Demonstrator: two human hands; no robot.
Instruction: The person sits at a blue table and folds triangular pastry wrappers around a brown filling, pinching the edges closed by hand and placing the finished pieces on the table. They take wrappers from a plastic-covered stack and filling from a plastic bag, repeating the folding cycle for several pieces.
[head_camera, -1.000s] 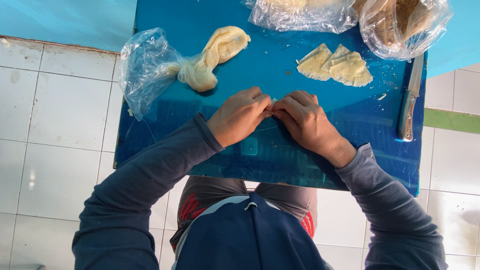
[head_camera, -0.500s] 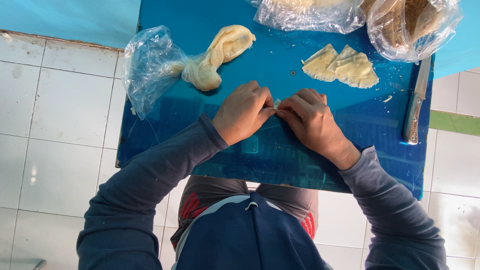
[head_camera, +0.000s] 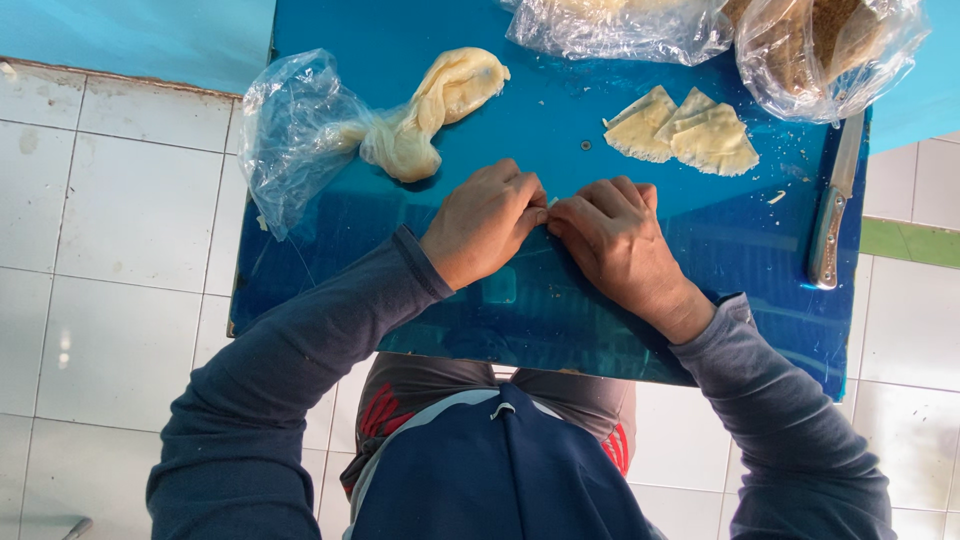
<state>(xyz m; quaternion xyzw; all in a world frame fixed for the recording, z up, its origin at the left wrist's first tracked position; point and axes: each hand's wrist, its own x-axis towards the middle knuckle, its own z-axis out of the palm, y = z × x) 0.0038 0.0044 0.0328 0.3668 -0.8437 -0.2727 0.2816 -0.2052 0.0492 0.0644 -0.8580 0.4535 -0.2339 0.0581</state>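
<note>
Dough scrap (head_camera: 549, 203) pinched by both hands' fingers (head_camera: 530, 200) over blue table (head_camera: 420, 40), white-tiled floor (head_camera: 110, 250).

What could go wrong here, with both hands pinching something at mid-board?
1. The knife lies at the blue board's right edge, near the right hand; a sideways sweep could knock it off.
2. The folded dough pieces lie just past the left hand, so a forward push might crush them.

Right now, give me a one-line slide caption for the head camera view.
Both hands, left and right, pinch something small, mostly hidden, over a blue table, beside bagged dough, folded pastries and a knife.
</note>
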